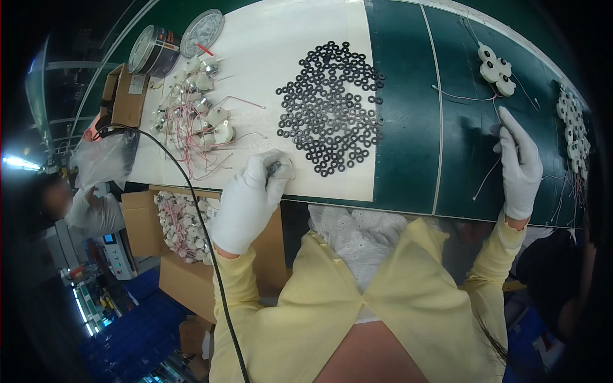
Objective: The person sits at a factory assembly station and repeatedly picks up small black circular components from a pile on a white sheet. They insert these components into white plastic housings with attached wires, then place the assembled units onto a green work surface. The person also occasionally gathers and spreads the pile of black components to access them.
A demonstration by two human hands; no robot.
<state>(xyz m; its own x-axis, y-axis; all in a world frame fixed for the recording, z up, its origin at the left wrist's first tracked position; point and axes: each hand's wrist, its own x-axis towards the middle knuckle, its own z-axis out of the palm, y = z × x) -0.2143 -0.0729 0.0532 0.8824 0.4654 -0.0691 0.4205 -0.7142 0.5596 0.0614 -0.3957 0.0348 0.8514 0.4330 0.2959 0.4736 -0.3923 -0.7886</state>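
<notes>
My left hand (254,195), in a white glove, is closed near the front edge of the table. Between its fingertips shows a small dark piece that looks like a black ring, mostly hidden. Just beyond and to its right, many loose black rings (329,108) are spread over the white sheet. Over the green surface, my gloved right hand (520,163) has its fingers stretched forward and thumb apart, with no held thing visible. Beyond its fingertips sits a small cluster of round white parts (497,69) with dark centres and thin wires. Another thin wire (486,180) lies beside the hand.
Wired round white and metal parts (201,118) are heaped at the left, near a tub (153,51) and a clear lid (203,32). More white parts (573,131) stand at the far right. A black cable (204,223) crosses before an open carton (143,223). Another person (92,210) is at left.
</notes>
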